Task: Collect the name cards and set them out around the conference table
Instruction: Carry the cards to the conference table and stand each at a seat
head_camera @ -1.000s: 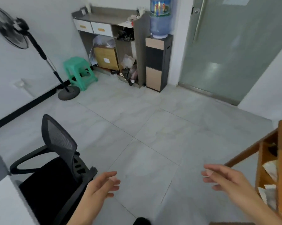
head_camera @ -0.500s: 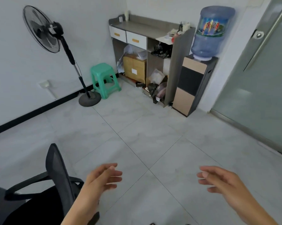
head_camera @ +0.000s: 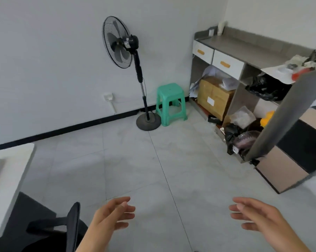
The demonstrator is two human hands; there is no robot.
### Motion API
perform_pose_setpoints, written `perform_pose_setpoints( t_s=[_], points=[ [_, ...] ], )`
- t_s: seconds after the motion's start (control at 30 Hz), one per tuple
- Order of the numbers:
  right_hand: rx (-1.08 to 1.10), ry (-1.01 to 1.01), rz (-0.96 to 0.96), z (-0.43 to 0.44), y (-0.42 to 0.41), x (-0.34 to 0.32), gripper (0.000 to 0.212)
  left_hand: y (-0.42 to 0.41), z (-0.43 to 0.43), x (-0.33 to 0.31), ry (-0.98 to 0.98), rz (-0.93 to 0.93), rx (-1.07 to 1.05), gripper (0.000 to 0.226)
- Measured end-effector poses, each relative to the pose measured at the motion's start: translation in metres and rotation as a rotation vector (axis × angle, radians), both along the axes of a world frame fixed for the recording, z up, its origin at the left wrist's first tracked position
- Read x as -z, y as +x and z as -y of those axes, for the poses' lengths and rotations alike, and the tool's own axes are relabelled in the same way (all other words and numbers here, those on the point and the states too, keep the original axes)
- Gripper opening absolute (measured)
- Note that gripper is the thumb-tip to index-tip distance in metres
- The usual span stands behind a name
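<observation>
No name card shows in this view. My left hand [head_camera: 111, 215] hovers low at the bottom centre, fingers apart and holding nothing, just right of a black mesh office chair [head_camera: 70, 228]. My right hand [head_camera: 257, 217] is held out at the bottom right, palm turned inward, fingers spread and empty. Both hands hang over bare grey floor tiles. A white table corner [head_camera: 13, 160] juts in from the left edge; whether it is the conference table I cannot tell.
A black standing fan [head_camera: 124, 51] and a green plastic stool [head_camera: 170, 103] stand by the far wall. On the right, a grey cabinet [head_camera: 244, 50] with two drawers holds a cardboard box [head_camera: 213, 95] and bags, beside a water dispenser base [head_camera: 289, 160].
The view has swung left: the glass door and the water bottle have left the frame, the fan and stool have shifted toward the centre, and a white table corner has appeared at left. Both hands stay open and empty.
</observation>
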State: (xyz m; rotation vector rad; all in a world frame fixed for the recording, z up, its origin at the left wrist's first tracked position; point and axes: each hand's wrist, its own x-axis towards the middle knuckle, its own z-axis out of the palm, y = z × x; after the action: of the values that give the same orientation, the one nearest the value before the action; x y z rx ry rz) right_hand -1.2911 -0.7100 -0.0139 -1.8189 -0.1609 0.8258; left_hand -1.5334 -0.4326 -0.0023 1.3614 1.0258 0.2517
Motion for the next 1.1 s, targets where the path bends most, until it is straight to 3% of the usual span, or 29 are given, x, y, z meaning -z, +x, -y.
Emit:
perform_pose_setpoints(
  t_s=[0.37,0.8,1.1],
  points=[
    [-0.487,0.027,0.062,-0.282,0.15,-0.015,0.014,0.042,-0.12,0.018,-0.052,-0.068,-0.484,0.02],
    [-0.731,0.022,0.068,-0.579,0.193,-0.024,0.016,0.099,-0.367,-0.02,0.061,-0.02,-0.592,0.021],
    [-1.05,-0.011,0.029,-0.79,0.186,-0.002,0.016,0.076,-0.454,0.004,-0.027,-0.135,-1.002,0.019]
  ],
)
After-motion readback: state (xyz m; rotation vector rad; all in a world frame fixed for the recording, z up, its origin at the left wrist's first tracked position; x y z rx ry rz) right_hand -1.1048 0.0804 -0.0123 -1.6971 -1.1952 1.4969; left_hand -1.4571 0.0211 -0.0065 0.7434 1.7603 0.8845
